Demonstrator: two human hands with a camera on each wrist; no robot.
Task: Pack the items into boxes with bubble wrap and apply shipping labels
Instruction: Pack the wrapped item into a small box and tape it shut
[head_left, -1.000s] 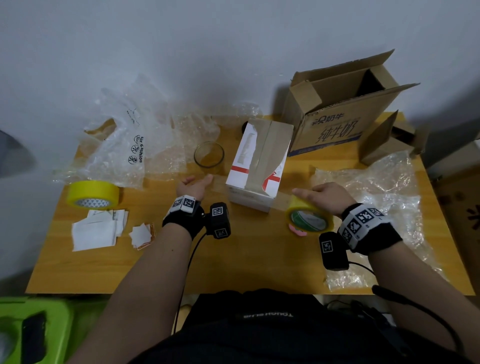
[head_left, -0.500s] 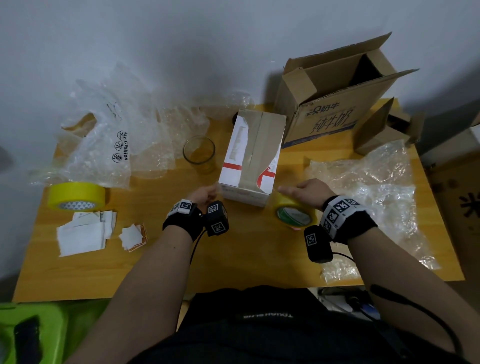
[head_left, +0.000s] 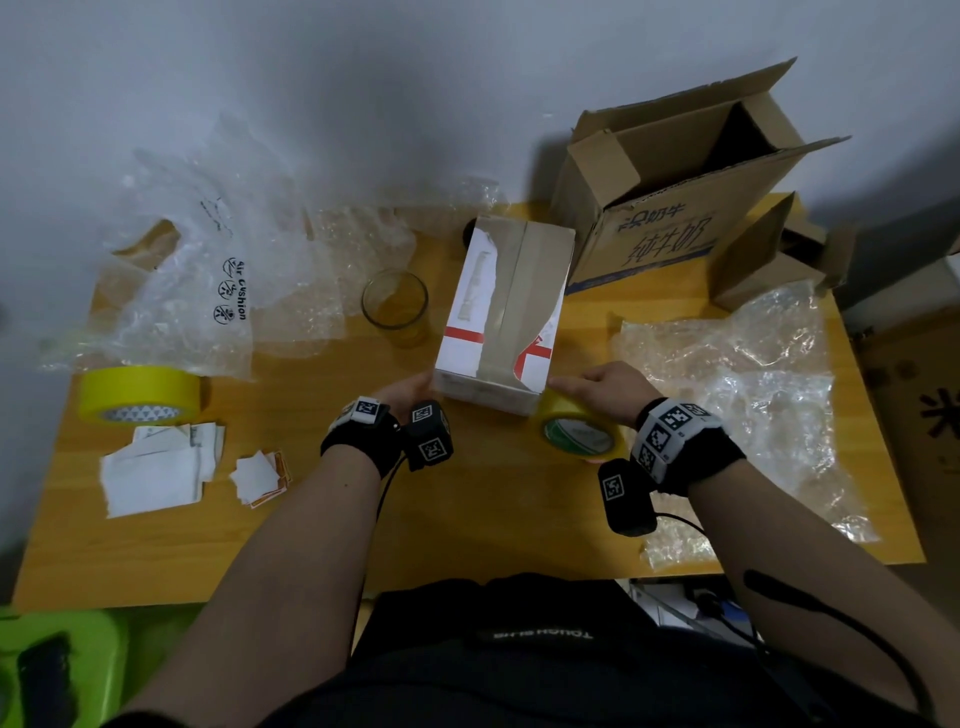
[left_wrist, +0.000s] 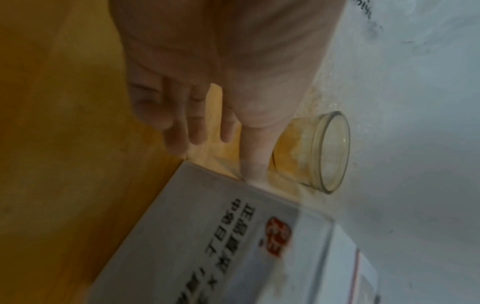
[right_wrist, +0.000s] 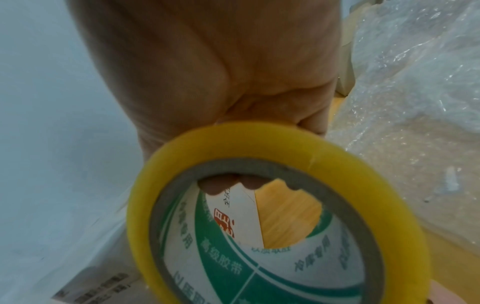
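A white box (head_left: 498, 322) with red stripes and brown tape along its top lies mid-table. My left hand (head_left: 423, 382) is at its near left corner; in the left wrist view the fingers (left_wrist: 197, 123) are straight and one fingertip presses on the box (left_wrist: 207, 246) edge. My right hand (head_left: 571, 387) is at the near right corner and grips a yellow roll of clear tape (head_left: 576, 436). The right wrist view shows this hand (right_wrist: 207, 164) with its fingers hooked inside the core of the tape roll (right_wrist: 233, 142). Any tape strip on the near face is too faint to make out.
An empty glass (head_left: 395, 306) stands left of the box. Bubble wrap lies at the back left (head_left: 208, 291) and on the right (head_left: 737, 374). An open cardboard carton (head_left: 675, 197) and a smaller one (head_left: 769, 260) sit behind. A second yellow roll (head_left: 137, 392) and label papers (head_left: 156, 467) lie left.
Both hands have closed in on the box's near corners. The tape stretched between them earlier is now drawn against the near face, and the roll sits closer to the box.
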